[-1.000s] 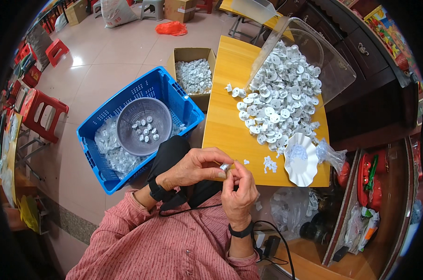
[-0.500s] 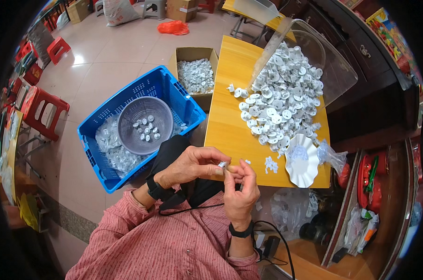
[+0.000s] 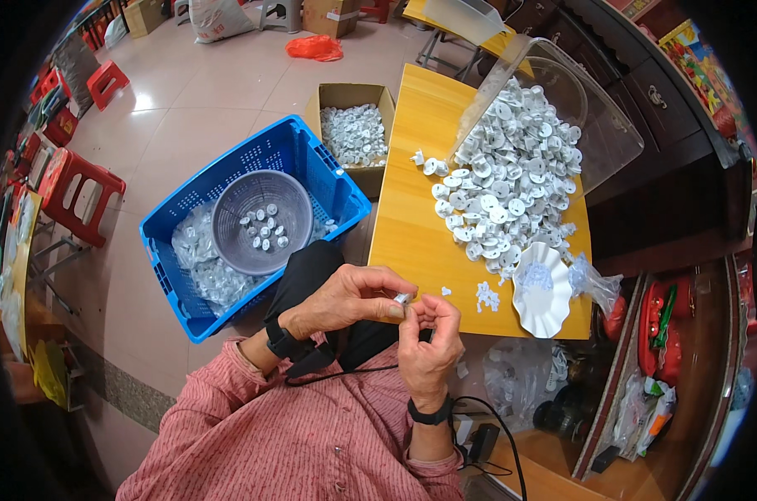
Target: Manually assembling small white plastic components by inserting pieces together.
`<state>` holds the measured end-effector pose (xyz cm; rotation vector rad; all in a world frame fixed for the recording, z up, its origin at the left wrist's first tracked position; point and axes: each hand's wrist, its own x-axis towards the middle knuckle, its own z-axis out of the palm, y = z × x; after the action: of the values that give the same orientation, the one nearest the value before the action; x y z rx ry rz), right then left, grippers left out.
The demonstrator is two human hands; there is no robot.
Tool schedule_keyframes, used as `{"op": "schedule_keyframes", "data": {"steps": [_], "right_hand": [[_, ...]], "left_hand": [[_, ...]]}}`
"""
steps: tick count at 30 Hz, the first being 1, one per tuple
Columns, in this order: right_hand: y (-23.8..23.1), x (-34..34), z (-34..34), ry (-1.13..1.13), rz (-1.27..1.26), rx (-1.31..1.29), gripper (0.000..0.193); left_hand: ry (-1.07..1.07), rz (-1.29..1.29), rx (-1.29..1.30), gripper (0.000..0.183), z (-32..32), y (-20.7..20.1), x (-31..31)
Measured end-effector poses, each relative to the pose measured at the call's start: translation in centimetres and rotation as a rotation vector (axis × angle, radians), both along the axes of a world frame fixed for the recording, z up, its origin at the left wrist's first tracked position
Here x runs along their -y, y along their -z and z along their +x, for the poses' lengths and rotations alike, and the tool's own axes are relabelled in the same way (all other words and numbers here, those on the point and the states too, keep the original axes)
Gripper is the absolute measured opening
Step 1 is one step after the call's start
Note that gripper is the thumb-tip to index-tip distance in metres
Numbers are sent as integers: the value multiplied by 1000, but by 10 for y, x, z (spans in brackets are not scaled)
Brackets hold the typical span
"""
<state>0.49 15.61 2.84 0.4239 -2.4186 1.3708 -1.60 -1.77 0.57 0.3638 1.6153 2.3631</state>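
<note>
While the person sits close to the near edge of the yellow counter (image 3: 412, 242), both hands meet over the lap, just short of that edge. The left hand (image 3: 349, 299) is curled, with thumb and fingers pinched on a small white plastic piece (image 3: 403, 298). The right hand (image 3: 429, 342) is curled too, and its fingertips touch the same piece from the other side. So the piece sits between the two hands, in the air, near the counter's front edge but not on it.

On the counter lies a big heap of white round pieces (image 3: 508, 188). It spills out of a clear plastic bin (image 3: 596, 125) that is tipped on its side at the far right. The heap fills most of the right half. The left strip of the counter is bare yellow wood, with open room along its left edge. A white wavy dish (image 3: 541, 288) sits at the near right corner, close to the edge, and a few small white bits (image 3: 485, 296) lie just beside it.

To the left, on the floor, stands a blue crate (image 3: 328, 179) close beside the counter. Inside it rests a grey round basket (image 3: 228, 217) with a few white pieces in it. A cardboard box (image 3: 332, 96) of white pieces stands behind the crate, against the counter's left side. Red stools (image 3: 73, 196) stand well apart on the tiled floor (image 3: 195, 83), which is wide and open there.
</note>
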Motion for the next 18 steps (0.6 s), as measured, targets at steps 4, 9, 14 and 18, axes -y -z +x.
{"op": "schedule_keyframes", "data": {"steps": [4, 9, 14, 18], "right_hand": [[0, 0, -1, 26, -28, 26, 27], [1, -27, -8, 202, 119, -9, 15], [17, -52, -15, 229, 290, -56, 15], [21, -53, -20, 176, 466, -122, 17]], "left_hand": [[17, 89, 157, 31, 1, -7, 5], [-285, -194, 45, 26, -9, 9, 32], [-578, -543, 93, 30, -15, 41, 92], [-643, -940, 90, 33, -13, 76, 131]]}}
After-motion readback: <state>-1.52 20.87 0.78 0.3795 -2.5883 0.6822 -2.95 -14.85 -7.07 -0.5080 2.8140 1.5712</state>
